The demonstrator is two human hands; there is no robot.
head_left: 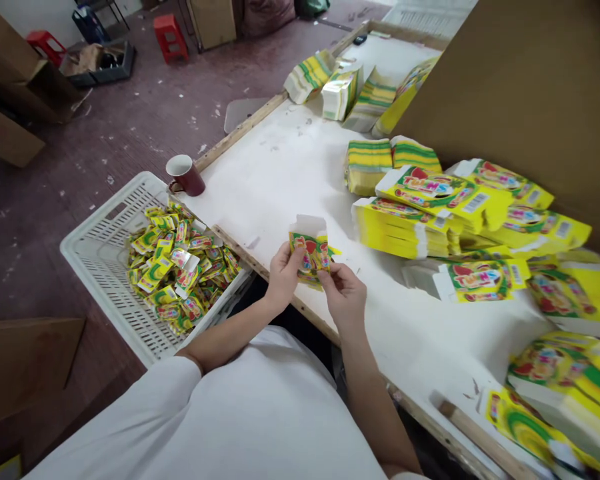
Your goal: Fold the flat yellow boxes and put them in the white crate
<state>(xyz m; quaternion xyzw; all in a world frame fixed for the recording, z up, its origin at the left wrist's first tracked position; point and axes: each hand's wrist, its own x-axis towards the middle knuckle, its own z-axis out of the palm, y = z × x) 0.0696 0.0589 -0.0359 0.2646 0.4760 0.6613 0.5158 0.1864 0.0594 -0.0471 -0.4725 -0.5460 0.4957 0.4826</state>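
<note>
A small yellow-and-green printed carton [310, 250] with a white flap standing up is held over the near edge of the white table [280, 180]. My left hand [283, 273] grips its left side, fingers closed round it. My right hand [345, 293] pinches its right lower corner. To the left, below the table edge, a white slatted crate [105, 227] holds several folded cartons of the same print [180, 267].
Stacks of flat carton blanks [430, 213] lie to the right and at the far end of the table [350, 90]. A dark red mug [186, 175] stands at the table's left edge. A large brown cardboard sheet [530, 87] leans at the right. Red stools [170, 37] stand on the floor.
</note>
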